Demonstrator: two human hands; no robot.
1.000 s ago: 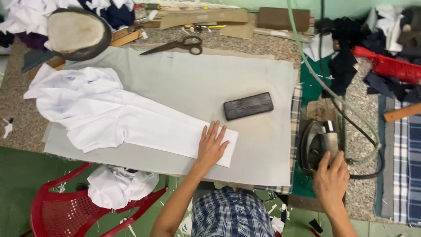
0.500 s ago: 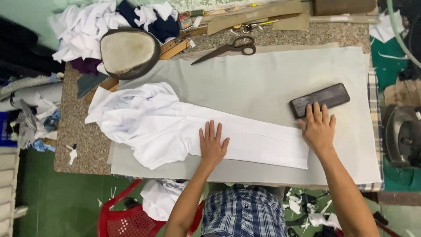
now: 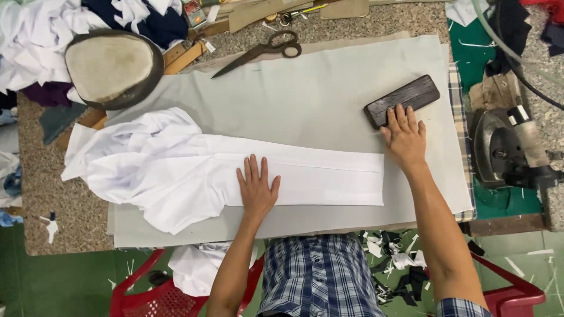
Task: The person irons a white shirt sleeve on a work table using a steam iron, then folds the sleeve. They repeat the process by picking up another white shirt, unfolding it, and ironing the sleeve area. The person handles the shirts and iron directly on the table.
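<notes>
Seen from above, the left hand [image 3: 257,188] lies flat and open, fingers slightly spread, pressing on a white garment [image 3: 194,167] whose folded, straight length stretches to the right across a grey pressing cloth [image 3: 305,100]. The right hand [image 3: 404,136] is also open, palm down at the garment's right end, its fingertips [image 3: 398,113] touching the near edge of a dark wooden block [image 3: 402,101] — it grips nothing. The garment's bunched end spills off the cloth to the left. The cloth covers a speckled stone table [image 3: 53,205]. At the far edge lie black scissors [image 3: 261,51] and a rounded padded form [image 3: 111,67], with heaps of white and dark fabric behind. A heavy iron [image 3: 505,149] rests at the right. Below, red plastic chairs [image 3: 158,293] and fabric scraps sit on a green floor [image 3: 53,282].
</notes>
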